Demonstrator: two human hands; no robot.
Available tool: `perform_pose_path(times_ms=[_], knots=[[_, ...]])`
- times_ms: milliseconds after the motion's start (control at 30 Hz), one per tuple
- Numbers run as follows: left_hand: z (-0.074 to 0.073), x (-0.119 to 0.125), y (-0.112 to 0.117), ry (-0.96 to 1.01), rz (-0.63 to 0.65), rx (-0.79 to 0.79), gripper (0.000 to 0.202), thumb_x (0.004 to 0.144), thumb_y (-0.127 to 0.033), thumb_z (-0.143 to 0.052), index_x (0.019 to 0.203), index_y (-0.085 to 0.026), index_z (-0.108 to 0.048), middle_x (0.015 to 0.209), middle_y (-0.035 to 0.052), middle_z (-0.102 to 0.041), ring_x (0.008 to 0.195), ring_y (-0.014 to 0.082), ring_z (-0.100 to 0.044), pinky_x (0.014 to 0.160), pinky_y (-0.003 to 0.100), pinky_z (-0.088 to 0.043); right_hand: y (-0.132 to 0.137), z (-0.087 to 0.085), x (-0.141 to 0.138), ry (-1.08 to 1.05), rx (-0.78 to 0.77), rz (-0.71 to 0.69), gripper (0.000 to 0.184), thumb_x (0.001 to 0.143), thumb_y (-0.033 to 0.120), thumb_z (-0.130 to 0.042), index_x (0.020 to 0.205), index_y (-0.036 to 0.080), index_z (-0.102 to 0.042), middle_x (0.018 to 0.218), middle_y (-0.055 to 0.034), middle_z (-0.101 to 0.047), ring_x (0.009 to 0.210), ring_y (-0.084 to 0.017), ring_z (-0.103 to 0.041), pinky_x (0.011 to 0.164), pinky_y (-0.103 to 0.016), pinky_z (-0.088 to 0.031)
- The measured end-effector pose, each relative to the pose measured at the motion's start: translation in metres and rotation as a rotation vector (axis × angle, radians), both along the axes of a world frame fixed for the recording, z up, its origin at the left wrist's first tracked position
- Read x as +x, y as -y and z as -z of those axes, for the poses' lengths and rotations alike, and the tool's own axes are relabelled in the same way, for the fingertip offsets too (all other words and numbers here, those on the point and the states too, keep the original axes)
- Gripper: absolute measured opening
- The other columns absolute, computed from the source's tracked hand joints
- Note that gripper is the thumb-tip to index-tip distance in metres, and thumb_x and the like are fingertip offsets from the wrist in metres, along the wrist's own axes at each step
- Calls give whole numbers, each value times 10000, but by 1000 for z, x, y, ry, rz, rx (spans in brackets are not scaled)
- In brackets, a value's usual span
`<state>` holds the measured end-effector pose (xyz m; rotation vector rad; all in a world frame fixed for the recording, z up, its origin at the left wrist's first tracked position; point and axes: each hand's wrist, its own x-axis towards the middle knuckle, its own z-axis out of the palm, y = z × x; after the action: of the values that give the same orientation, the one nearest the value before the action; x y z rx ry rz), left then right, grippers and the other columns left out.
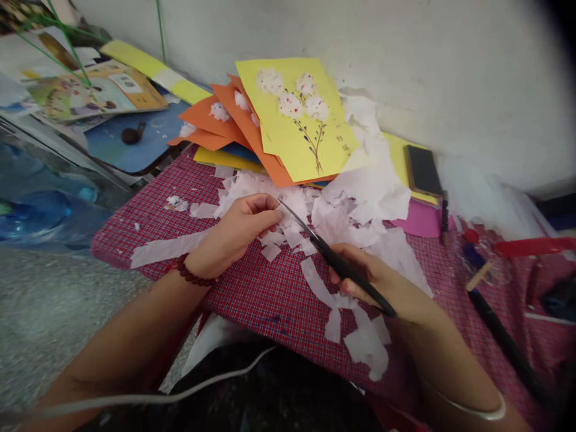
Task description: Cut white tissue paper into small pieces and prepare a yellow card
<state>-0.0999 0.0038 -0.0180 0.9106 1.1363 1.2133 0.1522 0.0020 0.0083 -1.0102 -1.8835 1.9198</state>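
Note:
My right hand (360,270) grips black-handled scissors (335,259), whose blades point up and left toward my other hand. The fingers of my left hand (252,222) are pinched together on a small piece of white paper (282,213), close to the scissor tips. Under and around both hands lie many torn and cut scraps of white tissue paper (245,186). A long white paper strip (168,249) lies beneath my left wrist. More cut strips (317,282) rest on the cloth in front of the scissors.
A yellow card with white paper blossoms (297,129) leans on orange cards (202,123) at the back. A black phone (423,171) lies at the right. The checked tablecloth (252,300) also carries a red strip (535,246). A book (99,90) lies on a blue stool (135,141) to the left.

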Motion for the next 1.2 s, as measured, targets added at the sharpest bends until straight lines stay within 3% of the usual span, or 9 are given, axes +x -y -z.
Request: perform_pose_path(times_ms=[100,233,300,533,967,1200], knots=[[0,0,-1,12,-25,17,99,700,-170,-707,697,-167,-609,574,-55,-547,464,34,-437,434,170,-296,0,0,0,9,-2,-5,501,828,598,-698,1073,181,-567,825,-6,-523,638,-106,-426,494,-237,-322],[-4,1,-4,128,-241,42,129,693,-196,-701,728,-183,-577,614,-51,-589,490,51,-501,442,173,-338,0,4,4,10,15,11,520,837,640,-660,1063,186,-546,793,3,-499,626,-109,-432,509,-242,-343],[-5,1,-5,161,-291,30,142,691,-191,-691,739,-190,-558,616,-54,-592,498,57,-520,441,171,-347,-1,7,8,2,28,30,528,866,659,-608,1092,188,-531,798,1,-498,634,-114,-452,533,-248,-369],[-4,2,-3,115,-200,14,133,689,-205,-700,731,-188,-575,587,-62,-559,481,51,-502,445,173,-352,-3,2,6,35,58,-59,501,868,671,-597,976,185,-549,793,-9,-501,667,-123,-437,556,-257,-362],[-1,1,-1,44,-21,-54,124,693,-190,-694,695,-180,-571,538,-58,-550,456,46,-474,440,170,-325,-2,1,2,6,21,-34,493,850,659,-633,958,182,-570,793,-5,-505,630,-104,-428,502,-239,-324],[-3,3,0,13,-21,-47,116,712,-170,-679,681,-173,-567,558,-60,-533,471,38,-470,452,165,-341,-3,5,2,13,-8,-40,505,842,656,-644,976,176,-565,784,-6,-522,599,-92,-437,481,-227,-319]])
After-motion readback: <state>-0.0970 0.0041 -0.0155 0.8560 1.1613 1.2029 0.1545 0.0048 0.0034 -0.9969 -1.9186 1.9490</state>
